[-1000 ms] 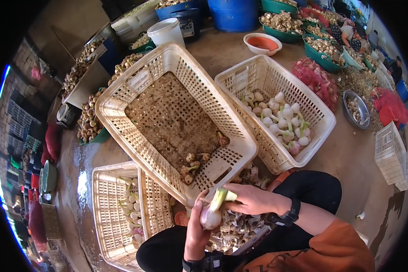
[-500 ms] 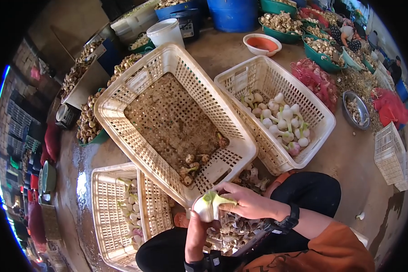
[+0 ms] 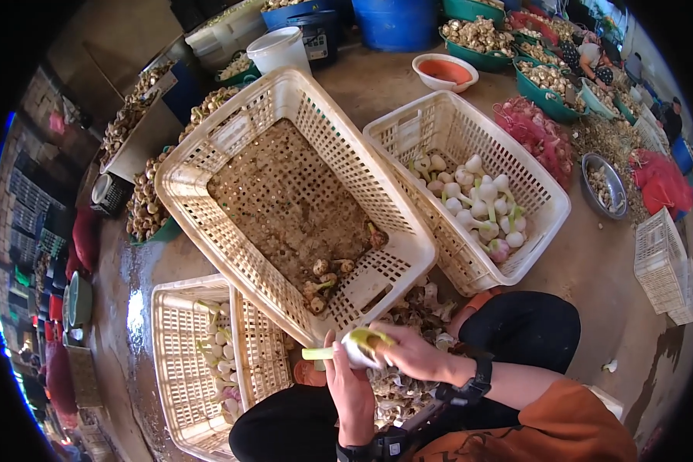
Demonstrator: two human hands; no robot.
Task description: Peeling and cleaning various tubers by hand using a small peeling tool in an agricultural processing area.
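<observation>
Just past the near corner of the tilted crate (image 3: 296, 327), I hold a white garlic bulb (image 3: 357, 354) with its green stem pointing left. My left hand (image 3: 351, 396) is closed round the stem side of the bulb. On the other side, my right hand (image 3: 420, 356) grips a yellow-green outer leaf at the bulb; its fingertips are slightly blurred. Below both hands lies a heap of dry garlic skins (image 3: 396, 396), between my knees. A few unpeeled garlic bulbs (image 3: 327, 277) rest in the low end of the tilted crate.
At the right, a crate (image 3: 543, 231) holds clean white garlic bulbs (image 3: 481, 196); another crate (image 3: 169, 354) at lower left has more. A red mesh sack (image 3: 535, 135) and a metal bowl (image 3: 604, 185) stand farther right. Garlic-filled tubs (image 3: 477, 58) and people are behind.
The bulb has turned so its stem points left instead of right. My left hand has moved up round it, and my right hand now grips a leaf.
</observation>
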